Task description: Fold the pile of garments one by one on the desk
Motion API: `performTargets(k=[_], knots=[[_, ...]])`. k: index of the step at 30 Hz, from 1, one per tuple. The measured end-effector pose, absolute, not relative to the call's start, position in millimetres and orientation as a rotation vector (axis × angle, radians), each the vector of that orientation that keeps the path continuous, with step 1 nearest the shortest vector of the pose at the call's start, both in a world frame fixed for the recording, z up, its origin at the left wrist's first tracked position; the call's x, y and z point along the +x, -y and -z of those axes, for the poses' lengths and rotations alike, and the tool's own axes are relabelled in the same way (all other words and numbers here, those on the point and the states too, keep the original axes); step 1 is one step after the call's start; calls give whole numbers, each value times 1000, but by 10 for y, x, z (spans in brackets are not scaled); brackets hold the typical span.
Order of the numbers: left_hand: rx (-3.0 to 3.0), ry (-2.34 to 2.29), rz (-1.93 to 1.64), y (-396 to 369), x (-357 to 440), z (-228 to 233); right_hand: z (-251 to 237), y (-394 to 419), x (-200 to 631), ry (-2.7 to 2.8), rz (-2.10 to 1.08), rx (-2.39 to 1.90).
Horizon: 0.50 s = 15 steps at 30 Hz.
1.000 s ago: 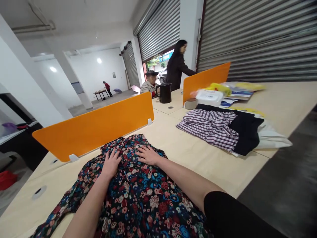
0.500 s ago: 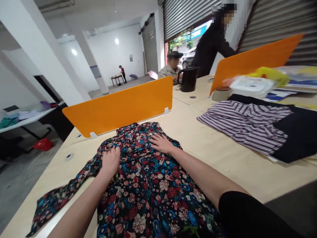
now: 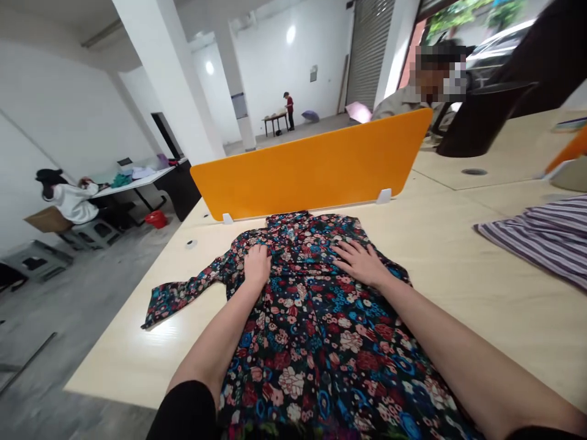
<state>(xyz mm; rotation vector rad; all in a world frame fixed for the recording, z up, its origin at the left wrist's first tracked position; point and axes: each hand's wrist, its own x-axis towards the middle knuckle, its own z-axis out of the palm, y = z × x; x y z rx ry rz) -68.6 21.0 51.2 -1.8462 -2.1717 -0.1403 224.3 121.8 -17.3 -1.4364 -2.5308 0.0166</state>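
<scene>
A dark dress [image 3: 316, 342] with red, blue and pink flowers is spread on the pale wooden table [image 3: 114, 360], its collar toward the orange divider and its lower end running out of view. My left hand [image 3: 257, 266] is closed on the cloth near the left shoulder, fingers curled down. On the other side of the chest, my right hand [image 3: 360, 261] lies flat with fingers spread. One sleeve [image 3: 183, 296] stretches out to the left; the other is mostly hidden by my right arm.
The orange divider [image 3: 312, 174] stands just beyond the collar. Striped cloth [image 3: 545, 235] lies at the right, with a dark jug [image 3: 477, 125] farther back. A person [image 3: 394, 105] sits behind the divider. Others are at tables across the room.
My view has swung left, so the table and dress appear farther right. Both hands stay at about the same places on the dress. The outstretched sleeve appears shorter in view.
</scene>
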Motion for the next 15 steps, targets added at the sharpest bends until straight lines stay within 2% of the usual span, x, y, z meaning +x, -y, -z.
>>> performTargets(k=[4, 9, 15], knots=[[-1733, 2248, 143, 462, -1231, -558, 159, -1209, 2247, 2535, -25, -1453], [-1377, 2638, 279, 1244, -2131, -620, 163, -1211, 2243, 2523, -34, -1434], [-1207, 2767, 623, 1498, -2645, -888, 226, -1247, 2256, 2508, -2, -1417]])
